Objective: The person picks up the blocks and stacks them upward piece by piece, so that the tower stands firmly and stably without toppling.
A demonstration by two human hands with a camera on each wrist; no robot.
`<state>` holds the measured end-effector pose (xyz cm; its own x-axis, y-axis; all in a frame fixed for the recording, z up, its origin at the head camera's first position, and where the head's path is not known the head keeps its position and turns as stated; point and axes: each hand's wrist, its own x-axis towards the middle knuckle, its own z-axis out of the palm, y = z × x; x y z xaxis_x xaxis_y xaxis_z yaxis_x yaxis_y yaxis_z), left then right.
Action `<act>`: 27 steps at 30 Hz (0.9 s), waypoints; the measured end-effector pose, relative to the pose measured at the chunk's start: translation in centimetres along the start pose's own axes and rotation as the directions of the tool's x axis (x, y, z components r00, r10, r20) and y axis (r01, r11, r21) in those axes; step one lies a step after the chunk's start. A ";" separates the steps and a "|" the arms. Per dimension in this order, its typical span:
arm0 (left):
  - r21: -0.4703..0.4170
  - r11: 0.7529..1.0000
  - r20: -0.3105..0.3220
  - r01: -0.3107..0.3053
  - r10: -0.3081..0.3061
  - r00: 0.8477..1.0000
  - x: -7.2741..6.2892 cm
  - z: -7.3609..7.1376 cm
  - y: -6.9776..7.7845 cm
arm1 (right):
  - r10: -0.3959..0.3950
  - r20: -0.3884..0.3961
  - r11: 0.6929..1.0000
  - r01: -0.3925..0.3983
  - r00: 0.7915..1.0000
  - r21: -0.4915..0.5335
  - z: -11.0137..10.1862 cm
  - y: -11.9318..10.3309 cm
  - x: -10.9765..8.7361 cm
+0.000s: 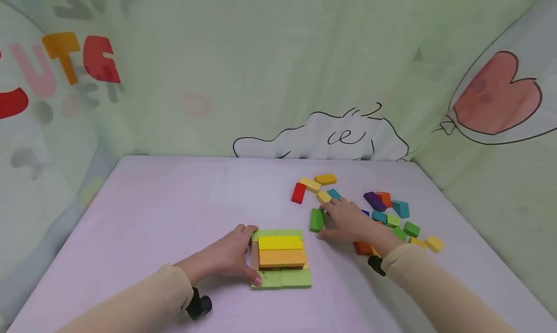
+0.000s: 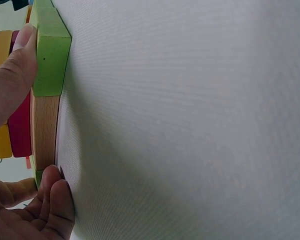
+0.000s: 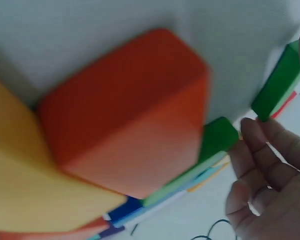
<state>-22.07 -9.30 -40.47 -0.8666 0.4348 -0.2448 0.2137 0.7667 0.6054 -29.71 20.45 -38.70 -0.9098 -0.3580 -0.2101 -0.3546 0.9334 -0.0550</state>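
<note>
A low block structure stands in front of me, with light green blocks [image 1: 296,278] along its front and back. A yellow block [image 1: 280,242] and an orange block [image 1: 282,258] lie on top, over a dark red block [image 2: 21,127]. My left hand [image 1: 232,255] grips the structure's left side, thumb on the front green block and fingers at the back corner. To the right, my right hand [image 1: 345,222] spans a green block [image 1: 316,220] lengthwise. Its thumb is at the near end and its fingertips [image 3: 251,126] are right at the far end.
Loose blocks lie around and beyond my right hand: a red block [image 1: 298,193], a purple block [image 1: 374,201], a teal block [image 1: 401,209], a yellow block [image 1: 434,244] and several others. A red-orange block [image 1: 362,248] sits under the right wrist. Printed curtains [image 1: 196,81] surround the table [image 1: 174,193].
</note>
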 end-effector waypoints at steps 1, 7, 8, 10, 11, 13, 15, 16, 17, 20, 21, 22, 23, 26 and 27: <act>-0.002 1.000 0.000 0.001 -0.001 1.000 0.0 0.0 0.0 | -0.007 -0.008 1.000 0.007 1.000 0.003 0.1 0.1 -0.1; -0.009 1.000 0.000 0.000 0.000 1.000 0.0 -0.1 -0.1 | -0.015 -0.041 0.999 0.016 0.999 0.036 0.4 0.3 0.0; -0.010 1.000 0.000 0.000 0.000 1.000 0.0 0.0 -0.1 | -0.012 -0.043 0.999 0.014 0.999 0.041 0.4 0.3 0.0; -0.010 1.000 0.001 0.000 0.000 1.000 0.0 0.0 -0.2 | -0.012 -0.051 0.999 0.015 0.999 0.047 0.4 0.2 -0.1; -0.012 1.000 0.001 -0.001 0.001 1.000 0.0 -0.1 -0.2 | -0.018 -0.061 0.999 0.021 0.998 0.048 0.2 0.2 -0.3; -0.010 1.000 0.002 -0.004 0.004 1.000 0.0 -0.1 -0.2 | -0.042 -0.091 0.997 0.048 0.995 0.060 -0.2 -0.2 -0.7; -0.007 1.000 0.003 -0.006 0.006 1.000 0.0 -0.1 -0.2 | -0.088 -0.125 0.991 0.099 0.988 0.086 -0.9 -0.9 -1.3; -0.004 1.000 0.002 -0.006 0.006 1.000 -0.1 -0.1 -0.3 | -0.122 -0.139 0.985 0.137 0.983 0.104 -1.3 -1.5 -1.7; -0.003 1.000 0.001 -0.006 0.006 1.000 -0.1 -0.2 -0.3 | -0.157 -0.150 0.977 0.176 0.976 0.118 -1.7 -2.1 -2.0; -0.002 1.000 -0.003 -0.010 0.010 1.000 -0.1 -0.3 -0.4 | -0.256 -0.145 0.951 0.276 0.956 0.139 -2.6 -4.6 -3.0; -0.005 1.000 -0.004 -0.012 0.012 1.000 -0.1 -0.3 -0.4 | -0.287 -0.136 0.942 0.305 0.948 0.137 -2.7 -5.4 -3.3; -0.009 1.000 -0.003 -0.015 0.015 1.000 -0.1 -0.3 -0.4 | -0.308 -0.123 0.936 0.324 0.943 0.136 -2.7 -6.1 -3.5; -0.015 1.000 0.000 -0.019 0.019 1.000 -0.1 -0.3 -0.5 | -0.320 -0.108 0.933 0.333 0.941 0.133 -2.7 -6.8 -3.7; -0.026 0.999 0.004 -0.031 0.031 1.000 0.0 -0.2 -0.5 | -0.346 -0.074 0.928 0.353 0.935 0.123 -2.3 -8.1 -3.9; -0.028 0.999 0.007 -0.031 0.031 0.999 0.0 -0.1 -0.5 | -0.349 -0.064 0.927 0.354 0.935 0.122 -2.2 -8.4 -3.8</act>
<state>-22.20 -9.78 -40.70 -0.8564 0.4617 -0.2311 0.2275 0.7393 0.6338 -23.72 13.96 -35.27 -0.7408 -0.6619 -0.1149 -0.6248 0.7416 -0.2442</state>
